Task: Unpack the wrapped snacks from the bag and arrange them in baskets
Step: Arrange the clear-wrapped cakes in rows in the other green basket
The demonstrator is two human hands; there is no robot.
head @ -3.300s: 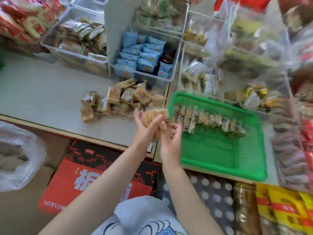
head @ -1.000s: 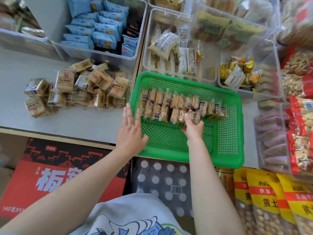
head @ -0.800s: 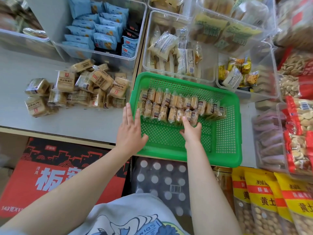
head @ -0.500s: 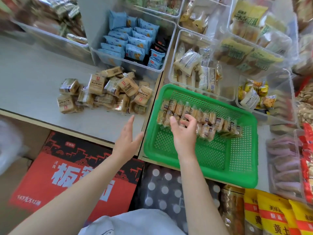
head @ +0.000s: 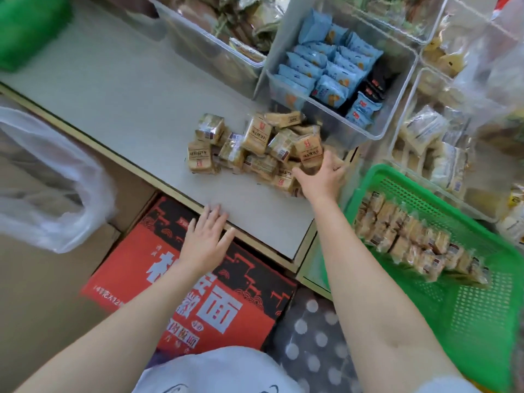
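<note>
A loose pile of tan wrapped snacks (head: 255, 143) lies on the grey counter (head: 127, 95). My right hand (head: 320, 177) is at the pile's right end, thumb and fingers curled round a tan packet (head: 310, 153). My left hand (head: 207, 236) hovers flat over the counter's front edge, fingers straight, holding nothing. To the right sits the green basket (head: 482, 321); two tidy rows of wrapped snacks (head: 411, 236) stand along its far side. A crumpled clear plastic bag (head: 48, 194) lies low on the left.
Clear bins line the back: one with blue packets (head: 326, 69), one with pale packets (head: 431, 143). A red and black carton (head: 198, 293) and a dotted pack (head: 312, 336) sit below the counter's edge. Something green (head: 28, 26) is at the top left.
My right hand has left the green basket and moved left to the pile, where it now grips a packet. My left hand has come off the basket's rim and drifted left.
</note>
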